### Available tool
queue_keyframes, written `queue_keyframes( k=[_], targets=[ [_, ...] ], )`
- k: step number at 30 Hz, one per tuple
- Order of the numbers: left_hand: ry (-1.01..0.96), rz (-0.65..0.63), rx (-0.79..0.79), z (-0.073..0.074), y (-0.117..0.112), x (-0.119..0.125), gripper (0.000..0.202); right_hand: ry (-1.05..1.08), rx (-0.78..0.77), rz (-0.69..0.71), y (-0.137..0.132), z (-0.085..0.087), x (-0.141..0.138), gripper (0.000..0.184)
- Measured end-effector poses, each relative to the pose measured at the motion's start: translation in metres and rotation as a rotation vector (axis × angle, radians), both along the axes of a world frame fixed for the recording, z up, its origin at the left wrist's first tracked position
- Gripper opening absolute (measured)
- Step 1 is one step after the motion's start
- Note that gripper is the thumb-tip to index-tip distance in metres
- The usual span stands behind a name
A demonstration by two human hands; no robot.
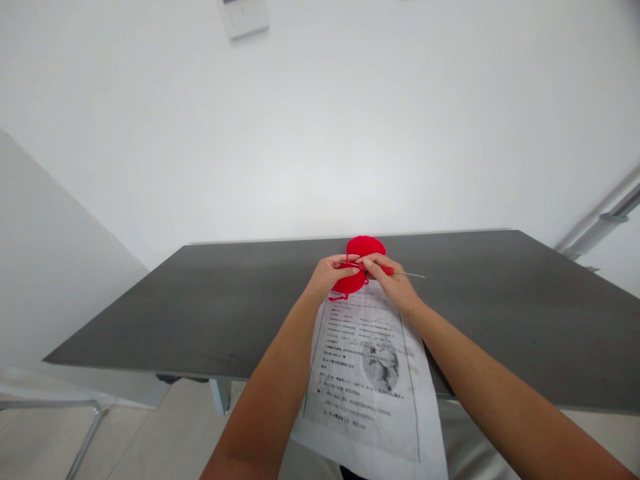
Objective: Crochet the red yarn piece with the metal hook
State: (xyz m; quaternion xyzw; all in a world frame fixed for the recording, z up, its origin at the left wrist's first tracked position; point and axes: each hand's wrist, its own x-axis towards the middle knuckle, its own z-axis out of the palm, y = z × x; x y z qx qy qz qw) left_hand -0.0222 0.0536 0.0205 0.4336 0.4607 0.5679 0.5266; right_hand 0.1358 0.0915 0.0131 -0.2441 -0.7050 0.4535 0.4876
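My left hand (333, 271) pinches a rounded red crochet piece (350, 283), with a loose yarn tail hanging below it. In my right hand (383, 270) is a crochet hook (411, 274) with a red grip; its thin metal end sticks out to the right. The other end meets the crochet piece between my two hands, where my fingers hide the stitch. Just behind my hands lies a ball of red yarn (366, 245), and a strand runs down from it to my left fingers.
A printed sheet (370, 413) with text and a dark picture lies under my forearms and hangs over the front edge of the dark grey table (240, 307). A white wall (320, 133) stands behind the table. A metal pipe (613, 219) is at the right.
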Motion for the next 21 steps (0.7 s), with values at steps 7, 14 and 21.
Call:
queue_keyframes(
  k=[7,14,21],
  targets=[
    [0.059,-0.006,0.022,0.002,-0.002,-0.003,0.048,0.031,-0.087,0.020,0.000,0.000,0.000,0.033],
    [-0.019,-0.022,0.034,0.008,-0.005,0.000,0.047,0.031,-0.063,0.006,-0.002,0.003,0.000,0.034],
    [0.020,-0.032,0.039,0.010,-0.006,-0.003,0.046,0.134,-0.217,0.090,-0.004,0.005,0.000,0.036]
  ],
)
